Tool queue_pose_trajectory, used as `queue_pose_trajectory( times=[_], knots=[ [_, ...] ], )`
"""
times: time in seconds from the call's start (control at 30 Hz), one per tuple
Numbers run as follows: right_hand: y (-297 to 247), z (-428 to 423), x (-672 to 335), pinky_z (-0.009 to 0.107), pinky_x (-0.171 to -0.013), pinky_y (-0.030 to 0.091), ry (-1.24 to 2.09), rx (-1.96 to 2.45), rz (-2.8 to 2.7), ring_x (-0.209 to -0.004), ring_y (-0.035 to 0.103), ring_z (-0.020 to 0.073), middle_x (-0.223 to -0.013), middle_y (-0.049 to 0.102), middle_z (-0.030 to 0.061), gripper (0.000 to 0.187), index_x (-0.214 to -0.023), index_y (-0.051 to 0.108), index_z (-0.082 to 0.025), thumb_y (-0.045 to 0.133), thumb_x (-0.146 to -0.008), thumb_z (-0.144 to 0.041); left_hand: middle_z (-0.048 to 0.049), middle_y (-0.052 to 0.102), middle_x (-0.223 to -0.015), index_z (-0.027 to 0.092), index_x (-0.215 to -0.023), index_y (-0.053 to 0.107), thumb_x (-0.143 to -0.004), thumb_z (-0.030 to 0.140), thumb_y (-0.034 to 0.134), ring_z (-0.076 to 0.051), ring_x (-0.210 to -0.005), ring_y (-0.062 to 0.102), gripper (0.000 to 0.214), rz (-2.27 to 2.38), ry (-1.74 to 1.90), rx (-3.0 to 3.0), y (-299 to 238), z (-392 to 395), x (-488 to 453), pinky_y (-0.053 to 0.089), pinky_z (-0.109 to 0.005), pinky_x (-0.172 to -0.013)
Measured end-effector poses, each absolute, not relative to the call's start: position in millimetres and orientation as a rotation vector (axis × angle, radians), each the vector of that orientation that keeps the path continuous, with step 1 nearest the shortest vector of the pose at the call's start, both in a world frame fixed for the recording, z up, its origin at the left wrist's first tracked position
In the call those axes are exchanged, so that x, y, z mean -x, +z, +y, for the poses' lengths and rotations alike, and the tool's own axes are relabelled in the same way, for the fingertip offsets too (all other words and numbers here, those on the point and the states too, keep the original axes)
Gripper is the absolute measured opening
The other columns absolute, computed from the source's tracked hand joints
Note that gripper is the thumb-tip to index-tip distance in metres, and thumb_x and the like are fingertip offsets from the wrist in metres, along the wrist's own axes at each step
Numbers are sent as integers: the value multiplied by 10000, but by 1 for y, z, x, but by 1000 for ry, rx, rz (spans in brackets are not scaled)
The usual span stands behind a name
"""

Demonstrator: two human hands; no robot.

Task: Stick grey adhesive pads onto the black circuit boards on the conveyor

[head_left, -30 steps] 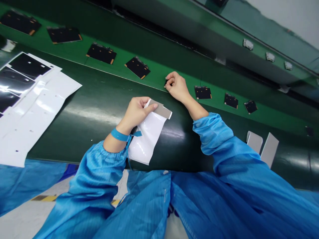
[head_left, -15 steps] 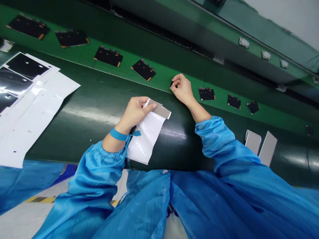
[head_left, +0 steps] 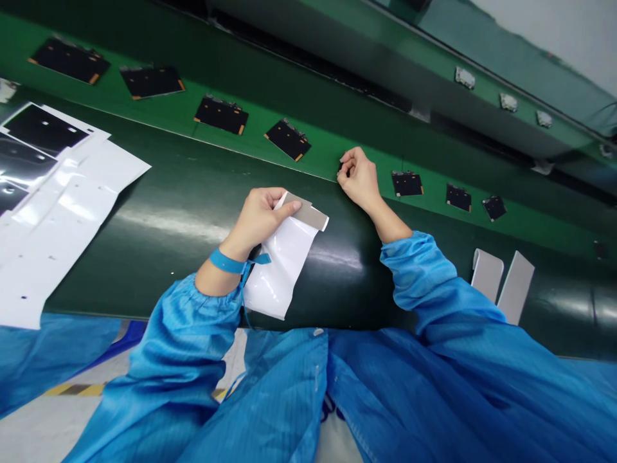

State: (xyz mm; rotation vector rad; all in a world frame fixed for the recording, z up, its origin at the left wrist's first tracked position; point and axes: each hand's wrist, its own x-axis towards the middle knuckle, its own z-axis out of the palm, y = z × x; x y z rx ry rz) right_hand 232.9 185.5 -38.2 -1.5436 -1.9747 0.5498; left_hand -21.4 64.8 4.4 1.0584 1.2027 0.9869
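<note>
Pinched between thumb and fingers, a white glossy sheet [head_left: 277, 270] with a grey strip [head_left: 311, 215] along its top hangs from my left hand [head_left: 263, 218]. A blue wrist strap [head_left: 225, 261] circles that wrist. My right hand [head_left: 359, 177] reaches to the green belt, its fingers closed at a black board [head_left: 340, 168]; most of this board is hidden by the hand. To its left on the belt lies a black board with orange corner tabs [head_left: 288, 139], and to its right a similar smaller-looking one [head_left: 407, 184].
More black boards [head_left: 222, 116] lie along the green belt [head_left: 322, 157]. White sheets with black panels [head_left: 87, 199] lie at the left of the dark green table [head_left: 159, 212]. Two grey pieces [head_left: 515, 289] stand at the right. Small whitish parts [head_left: 508, 102] sit on the upper shelf.
The boards on the belt have shifted a little to the right. My right hand has moved slightly right with them, while my left hand stays almost in place with the sheet.
</note>
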Motion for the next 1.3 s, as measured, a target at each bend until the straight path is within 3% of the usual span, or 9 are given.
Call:
queue_pose_trajectory(
  times=[0.27,0.4,0.5,0.6,0.7,0.8,0.93,1.13,1.3],
  knots=[
    [-37,180,-246,422,-849,526,512,1557,-2017,-751,576,235,-782,596,22,309,-1158,614,-215,623,-853,-264,-19,684,-634,162,-727,712,-713,404,851,-137,-522,588,280,1198,978,-1046,3,66,21,416,-212,-455],
    [-40,180,-253,454,-907,543,472,1535,-2081,-848,613,263,-817,592,41,291,-1173,595,-224,623,-887,-265,-19,677,-625,163,-706,702,-717,396,847,-130,-516,577,275,1204,967,-1056,3,65,21,400,-202,-449],
    [-40,185,-268,532,-1000,533,373,1598,-2156,-1049,628,312,-1007,623,103,331,-1214,565,-212,675,-925,-330,-20,674,-626,164,-700,701,-711,396,851,-129,-514,575,277,1210,976,-1060,3,65,22,392,-200,-444],
    [-30,194,-290,617,-1050,506,230,1707,-2203,-1244,575,373,-1262,565,176,534,-1275,522,-178,769,-914,-484,-22,673,-625,164,-712,715,-708,402,853,-132,-513,577,275,1206,989,-1061,3,65,22,396,-203,-442],
    [-15,204,-294,604,-1066,502,218,1655,-2239,-1273,566,363,-1339,528,183,591,-1282,531,-176,778,-912,-565,-28,694,-645,163,-740,733,-709,401,853,-143,-530,598,268,1185,979,-1068,3,66,21,412,-206,-451],
    [-5,213,-266,509,-1028,527,438,1448,-2324,-1143,609,300,-1225,614,137,372,-1165,603,-217,747,-945,-481,-29,704,-651,160,-746,735,-694,397,863,-145,-529,602,275,1175,966,-1065,1,67,21,416,-208,-452],
    [-4,222,-222,401,-897,537,766,1266,-2443,-887,607,227,-917,667,64,137,-920,624,-216,700,-924,-329,-27,702,-657,156,-749,735,-705,416,868,-139,-531,598,295,1196,987,-1051,-1,67,23,423,-208,-459],
    [-16,234,-211,318,-737,503,894,1464,-2199,-718,550,168,-696,590,9,86,-800,618,-198,670,-836,-255,-27,710,-652,158,-742,743,-713,409,865,-143,-533,604,279,1185,984,-1060,-1,67,23,425,-212,-461],
    [-23,249,-184,339,-761,537,956,1521,-1946,-745,592,181,-670,582,13,130,-769,627,-184,700,-839,-266,-25,708,-643,164,-740,733,-717,406,859,-140,-520,601,274,1170,948,-1058,-2,66,21,423,-212,-461]
  ],
)
